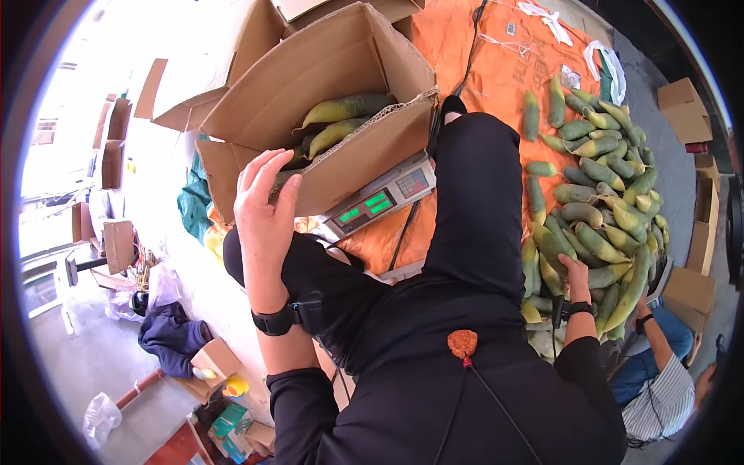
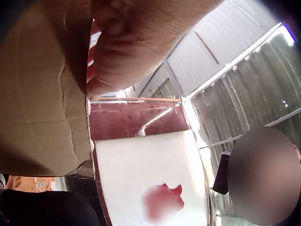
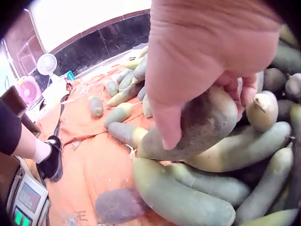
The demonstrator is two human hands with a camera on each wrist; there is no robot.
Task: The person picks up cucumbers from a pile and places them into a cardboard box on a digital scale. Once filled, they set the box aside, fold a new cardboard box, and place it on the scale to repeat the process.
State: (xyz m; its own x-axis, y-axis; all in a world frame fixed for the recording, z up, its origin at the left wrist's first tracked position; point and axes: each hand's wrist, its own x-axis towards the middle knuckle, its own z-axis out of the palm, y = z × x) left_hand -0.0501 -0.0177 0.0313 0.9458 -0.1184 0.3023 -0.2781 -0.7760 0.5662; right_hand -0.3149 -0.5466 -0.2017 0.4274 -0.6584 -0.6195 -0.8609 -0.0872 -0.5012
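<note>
My right hand (image 3: 202, 61) grips a thick green radish (image 3: 207, 122), thumb on one side and fingers curled behind it. This radish lies over a heap of green radishes (image 1: 597, 240) on the orange sheet. My left hand (image 1: 263, 201) rests at the near left corner of an upright, open-topped cardboard box (image 1: 302, 85). Its fingers look loosely extended over the box edge; in the left wrist view the cardboard wall hides their tips. Inside the box lie several green radishes (image 1: 341, 124). The box stands at a digital scale (image 1: 384, 198) with lit green displays.
An orange sheet (image 1: 442, 54) covers the floor, and a black cable (image 1: 469, 58) runs across it. Another person (image 1: 659, 387) sits at the right of the heap. Cardboard boxes (image 1: 686, 112) stand along the right, with fans (image 3: 47, 64) at the back.
</note>
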